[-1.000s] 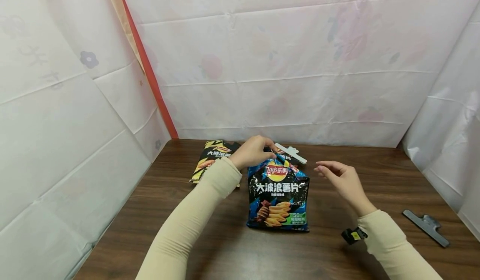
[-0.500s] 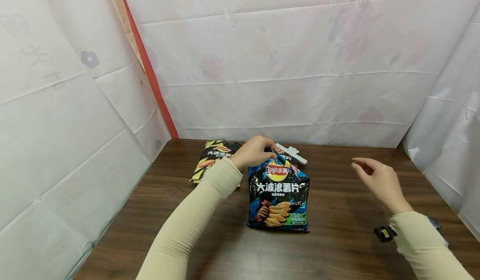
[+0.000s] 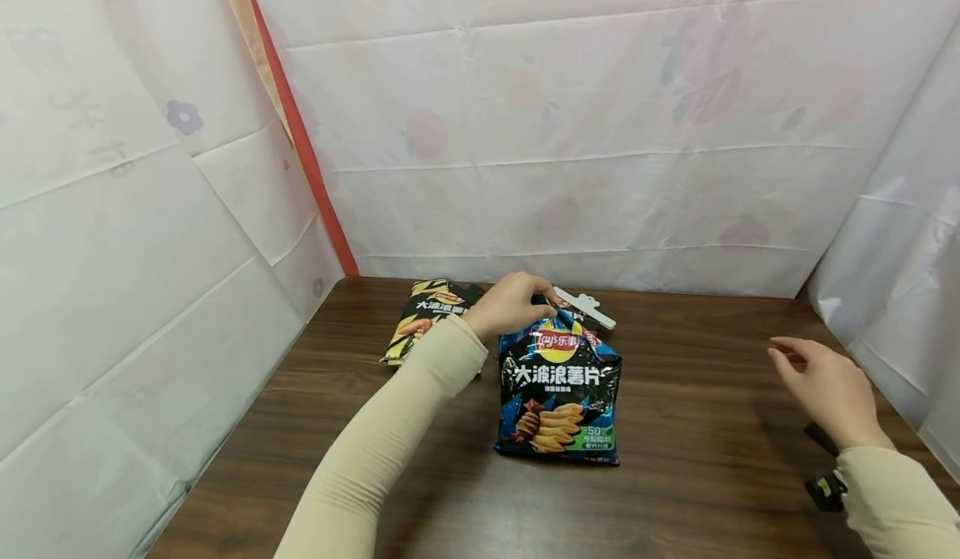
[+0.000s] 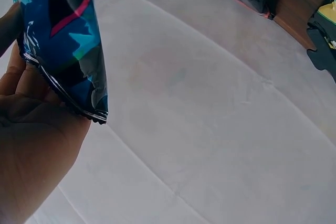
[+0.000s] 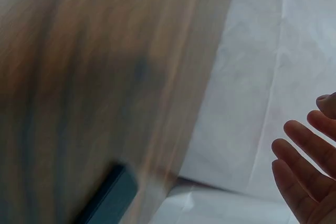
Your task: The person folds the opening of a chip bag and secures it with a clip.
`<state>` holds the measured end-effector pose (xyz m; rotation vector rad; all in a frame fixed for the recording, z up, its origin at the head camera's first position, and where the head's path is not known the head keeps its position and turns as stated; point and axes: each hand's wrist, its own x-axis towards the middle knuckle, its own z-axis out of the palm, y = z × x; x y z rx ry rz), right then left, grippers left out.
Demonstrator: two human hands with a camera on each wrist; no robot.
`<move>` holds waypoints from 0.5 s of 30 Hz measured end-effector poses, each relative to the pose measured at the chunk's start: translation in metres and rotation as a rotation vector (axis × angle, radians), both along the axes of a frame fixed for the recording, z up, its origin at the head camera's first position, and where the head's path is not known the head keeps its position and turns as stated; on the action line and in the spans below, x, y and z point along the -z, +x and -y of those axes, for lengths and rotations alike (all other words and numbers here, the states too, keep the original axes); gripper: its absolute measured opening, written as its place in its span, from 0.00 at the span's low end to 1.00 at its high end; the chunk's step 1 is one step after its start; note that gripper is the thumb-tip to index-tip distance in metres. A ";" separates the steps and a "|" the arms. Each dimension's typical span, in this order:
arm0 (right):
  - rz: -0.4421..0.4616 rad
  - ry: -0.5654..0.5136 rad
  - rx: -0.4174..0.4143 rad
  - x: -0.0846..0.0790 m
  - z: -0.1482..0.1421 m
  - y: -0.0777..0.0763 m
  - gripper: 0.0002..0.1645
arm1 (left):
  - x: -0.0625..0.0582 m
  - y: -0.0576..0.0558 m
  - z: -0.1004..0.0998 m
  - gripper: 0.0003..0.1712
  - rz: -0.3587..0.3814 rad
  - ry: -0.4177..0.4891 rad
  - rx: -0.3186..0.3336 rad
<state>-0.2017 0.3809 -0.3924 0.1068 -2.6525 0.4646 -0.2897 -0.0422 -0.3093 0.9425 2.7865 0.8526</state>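
My left hand pinches the folded top edge of a blue and black bag of potato chips, which stands upright on the table. In the left wrist view, the crimped end of the chip bag lies against the fingers. Over at the right side, my right hand hovers above the table with nothing in it, fingers loosely bent. A dark bag clip lies beneath that hand, mostly hidden by the hand and wrist. The right wrist view shows one end of the bag clip, blurred, and relaxed, spread fingers.
Behind the held bag lies another chip bag with a white clip across it. To the left is a yellow and black chip bag with a dark clip at its edge. White sheeting walls off the brown wooden table.
My right hand has moved away from the chip bag, rightward to above the dark bag clip, covering most of it. The left hand keeps its pinch on the bag in the same place.
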 end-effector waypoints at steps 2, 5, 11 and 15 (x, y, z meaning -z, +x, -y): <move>0.037 0.009 0.009 0.003 -0.007 0.002 0.20 | 0.000 0.000 0.000 0.12 0.000 -0.002 0.002; 0.101 0.018 0.021 0.008 -0.017 0.004 0.22 | 0.000 0.000 -0.001 0.12 -0.003 -0.005 0.003; 0.185 0.049 0.064 0.017 -0.032 0.007 0.24 | 0.000 0.000 -0.001 0.12 -0.007 -0.006 0.004; 0.296 0.071 0.106 0.019 -0.043 0.007 0.27 | 0.000 0.000 -0.001 0.11 -0.008 -0.005 0.000</move>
